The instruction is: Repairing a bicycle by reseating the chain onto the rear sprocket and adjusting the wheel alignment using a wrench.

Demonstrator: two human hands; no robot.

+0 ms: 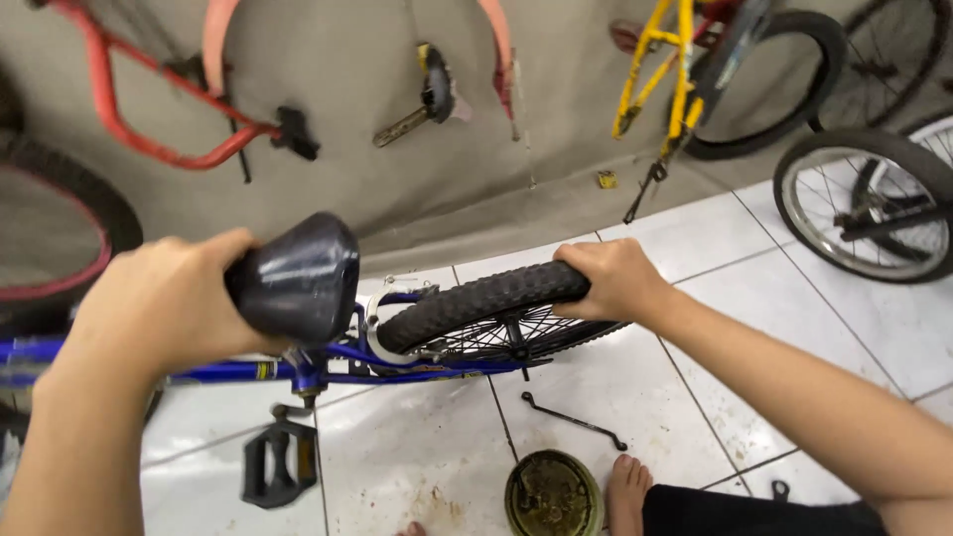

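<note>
Your left hand (164, 303) wraps its fingers around the glossy black bicycle saddle (296, 278). Your right hand (613, 280) clamps the knobbly black rear tyre (476, 306) of the blue steel bicycle frame (328, 369), above the white tiled floor (417, 447).

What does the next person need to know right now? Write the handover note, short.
Left hand grips the black saddle of the blue bicycle frame.
Right hand is closed over the rear tyre, which sits in the frame.
On the tiled floor: a bent wrench, a round greasy tin, bare foot beside it.
Black pedal is on.
Whether the wheel is tightened cannot be seen.
</note>
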